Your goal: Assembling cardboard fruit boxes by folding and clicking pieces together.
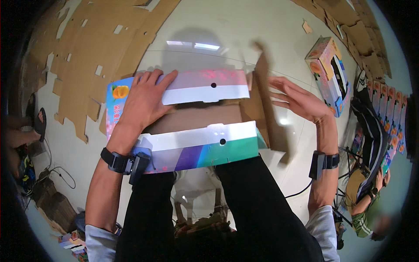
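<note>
A long printed cardboard box (pixel 231 150) lies across my thighs, blue at its left end and purple and green along its near side. A slot between two white-edged panels shows its brown inside. My left hand (pixel 146 100) holds its left part, fingers over the far panel and thumb at the slot. At the right end a brown end flap (pixel 268 100) stands out, blurred by motion. Beside the outer face of that flap is my right hand (pixel 301 98), open with its fingers stretched out. Whether the fingertips touch the flap I cannot tell.
Flattened brown cardboard sheets (pixel 94 56) cover the floor at the far left. A finished-looking printed box (pixel 325 74) stands at the right, near more cardboard (pixel 362 39). A row of printed boxes (pixel 388 107) and another person's arm (pixel 364 203) are at the far right.
</note>
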The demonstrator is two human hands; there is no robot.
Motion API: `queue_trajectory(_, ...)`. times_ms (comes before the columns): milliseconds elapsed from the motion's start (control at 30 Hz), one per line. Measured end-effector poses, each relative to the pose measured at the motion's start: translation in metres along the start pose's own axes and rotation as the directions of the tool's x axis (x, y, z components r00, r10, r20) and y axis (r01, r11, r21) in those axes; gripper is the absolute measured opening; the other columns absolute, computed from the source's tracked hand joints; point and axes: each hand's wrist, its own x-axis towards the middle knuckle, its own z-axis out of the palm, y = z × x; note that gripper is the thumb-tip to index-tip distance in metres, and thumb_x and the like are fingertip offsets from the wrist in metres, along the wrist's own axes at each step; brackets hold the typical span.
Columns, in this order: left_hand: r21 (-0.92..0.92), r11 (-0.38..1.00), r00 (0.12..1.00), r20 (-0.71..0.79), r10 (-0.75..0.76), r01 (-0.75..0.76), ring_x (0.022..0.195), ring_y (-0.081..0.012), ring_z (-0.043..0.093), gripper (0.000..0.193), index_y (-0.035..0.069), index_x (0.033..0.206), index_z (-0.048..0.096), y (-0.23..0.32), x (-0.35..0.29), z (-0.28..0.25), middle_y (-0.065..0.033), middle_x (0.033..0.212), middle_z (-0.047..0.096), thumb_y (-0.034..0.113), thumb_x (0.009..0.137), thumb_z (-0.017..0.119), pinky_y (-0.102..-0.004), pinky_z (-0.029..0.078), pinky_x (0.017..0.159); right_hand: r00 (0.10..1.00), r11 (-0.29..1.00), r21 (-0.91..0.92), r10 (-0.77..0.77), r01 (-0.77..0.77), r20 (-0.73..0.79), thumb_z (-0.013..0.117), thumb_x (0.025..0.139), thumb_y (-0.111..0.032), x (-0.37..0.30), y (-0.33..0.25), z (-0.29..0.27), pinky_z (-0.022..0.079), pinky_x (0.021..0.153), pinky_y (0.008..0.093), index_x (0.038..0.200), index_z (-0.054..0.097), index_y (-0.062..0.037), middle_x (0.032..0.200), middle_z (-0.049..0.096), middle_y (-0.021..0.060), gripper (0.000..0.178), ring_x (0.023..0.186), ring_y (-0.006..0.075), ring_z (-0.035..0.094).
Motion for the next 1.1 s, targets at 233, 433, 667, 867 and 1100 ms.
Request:
queue_trajectory(233,-0.029,0.999,0.999,-0.004,-0.039,0.039,0.131,-0.0395,0.056,0.091,0.015,0.155,0.055,0.005,0.003,0.01,-0.0174,0.136,0.061,0.026,0.073,0.091,-0.0513,0.042,0.117,0.905,0.62,-0.7,-0.416,0.355,0.09,0.08,0.095,-0.041,0.041,0.032,0.077,0.023,0.133,0.051,0.166,0.041,-0.009,0.177,0.023,0.0232,0.087,0.166,0.04,0.019)
queue_trajectory(433,-0.036,0.999,1.0,-0.007,-0.024,0.023,0.13,-0.04,0.056,0.09,0.015,0.155,0.054,0.001,0.003,0.015,-0.0174,0.135,0.06,0.024,0.073,0.091,-0.051,0.042,0.117,0.841,0.534,-0.752,-0.538,0.386,0.05,0.078,0.097,-0.039,0.038,0.046,0.103,0.031,0.129,0.0526,0.159,0.05,-0.0092,0.169,0.035,0.0267,0.074,0.159,0.0485,0.029)
queue_trajectory(667,-0.049,0.998,0.999,-0.026,-0.038,0.037,0.127,-0.0391,0.058,0.087,0.016,0.154,0.056,0.001,0.005,0.012,-0.0164,0.135,0.062,0.024,0.074,0.089,-0.0502,0.044,0.115,0.709,0.455,-0.781,-0.705,0.428,-0.023,0.065,0.105,-0.045,0.133,0.013,0.102,0.049,0.102,0.0523,0.136,0.068,-0.0053,0.128,0.063,0.0247,0.05,0.114,0.0407,0.061)
queue_trajectory(867,-0.028,0.998,0.998,-0.015,-0.063,0.062,0.128,-0.0385,0.058,0.086,0.018,0.157,0.055,0.005,0.007,0.014,-0.0159,0.136,0.063,0.026,0.077,0.087,-0.0498,0.043,0.116,0.739,0.431,-0.806,-0.673,0.407,0.013,0.054,0.11,-0.041,0.14,0.005,0.106,0.05,0.096,0.0501,0.116,0.074,-0.0081,0.111,0.073,0.0101,0.039,0.103,0.0345,0.062)
queue_trajectory(1100,0.051,0.998,0.999,0.007,-0.037,0.037,0.13,-0.0371,0.056,0.095,0.024,0.164,0.046,0.004,0.006,0.017,-0.0136,0.141,0.061,0.024,0.078,0.087,-0.0498,0.043,0.116,0.753,0.352,-0.871,-0.658,0.342,0.03,0.051,0.111,-0.031,0.149,0.008,0.11,0.049,0.098,0.0521,0.116,0.073,-0.0085,0.11,0.072,0.0115,0.032,0.11,0.0342,0.061)
